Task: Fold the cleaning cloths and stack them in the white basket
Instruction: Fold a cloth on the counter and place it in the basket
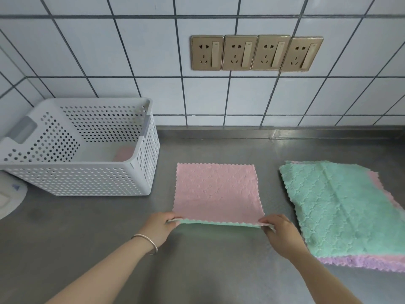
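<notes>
Pink cloth (215,191) lies flat mid-counter, green underside showing along near edge. Left hand (158,227) pinches its near-left corner, right hand (280,231) pinches near-right corner. White basket (92,174) sits far left w/ a pink cloth (123,153) inside. Stack of cloths (348,209), green on top, lies right. Steel counter (208,270). No readable writing or brand anywhere.

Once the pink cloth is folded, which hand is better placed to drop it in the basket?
Left, probably. The white basket stands on the left of the counter, on the side of the left hand. The right hand grips the pink cloth's other near corner, beside the unfolded pile, and would cross over.
</notes>
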`<state>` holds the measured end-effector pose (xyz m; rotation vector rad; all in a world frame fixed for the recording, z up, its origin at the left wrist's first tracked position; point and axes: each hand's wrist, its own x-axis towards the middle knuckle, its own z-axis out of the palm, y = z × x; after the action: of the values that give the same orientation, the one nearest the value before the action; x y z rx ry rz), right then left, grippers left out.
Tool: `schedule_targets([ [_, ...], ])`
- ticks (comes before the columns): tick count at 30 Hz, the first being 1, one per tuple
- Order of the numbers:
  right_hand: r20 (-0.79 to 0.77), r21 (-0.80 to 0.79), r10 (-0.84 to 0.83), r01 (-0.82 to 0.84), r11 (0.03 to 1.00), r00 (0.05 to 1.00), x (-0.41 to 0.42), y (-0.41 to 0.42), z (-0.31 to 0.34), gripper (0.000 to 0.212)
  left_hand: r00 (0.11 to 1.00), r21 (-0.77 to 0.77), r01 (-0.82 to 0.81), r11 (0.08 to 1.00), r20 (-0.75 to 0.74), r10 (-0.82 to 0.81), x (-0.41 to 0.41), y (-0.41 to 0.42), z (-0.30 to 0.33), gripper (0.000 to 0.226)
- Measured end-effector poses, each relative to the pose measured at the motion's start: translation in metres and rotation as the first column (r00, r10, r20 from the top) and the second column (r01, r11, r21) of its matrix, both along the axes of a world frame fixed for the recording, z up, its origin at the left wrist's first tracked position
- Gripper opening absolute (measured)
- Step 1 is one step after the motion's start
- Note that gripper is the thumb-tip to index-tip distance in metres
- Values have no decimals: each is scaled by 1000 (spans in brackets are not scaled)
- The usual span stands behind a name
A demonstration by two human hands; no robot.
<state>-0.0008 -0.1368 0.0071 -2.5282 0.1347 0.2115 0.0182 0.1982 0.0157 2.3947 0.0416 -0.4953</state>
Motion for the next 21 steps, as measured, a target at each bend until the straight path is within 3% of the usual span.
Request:
schedule_targets([
  [4, -128, 53, 62, -56, 997, 990, 3, -8, 21, 17, 996, 0, 79, 997, -30, -79, -9, 8, 9, 25],
  [6, -215, 78, 100, -85, 993, 971, 3, -12, 26, 35, 995, 7, 87, 996, -43, -87, -13, 12, 11, 20],
  [8, -323, 93, 120, -94, 991, 939, 1, -18, 27, 36, 994, 42, 99, 994, -54, -96, -14, 16, 9, 16],
  [11, -547, 116, 210, -175, 978, 810, -1, -23, 27, 12, 978, 65, 141, 988, -165, -129, -15, 19, 4, 39],
  [13, -652, 114, 223, -197, 974, 725, 0, -23, 28, 24, 953, 63, 200, 978, -243, -179, -14, 21, 1, 42],
  [16, -686, 104, 184, -155, 982, 704, 8, -17, 33, 30, 947, 43, 190, 981, -273, -172, -4, 21, -1, 36],
  [21, -658, 133, 64, 33, 991, 750, 31, -10, 27, 33, 977, -55, -47, 997, -209, 35, 22, 6, 0, 19],
])
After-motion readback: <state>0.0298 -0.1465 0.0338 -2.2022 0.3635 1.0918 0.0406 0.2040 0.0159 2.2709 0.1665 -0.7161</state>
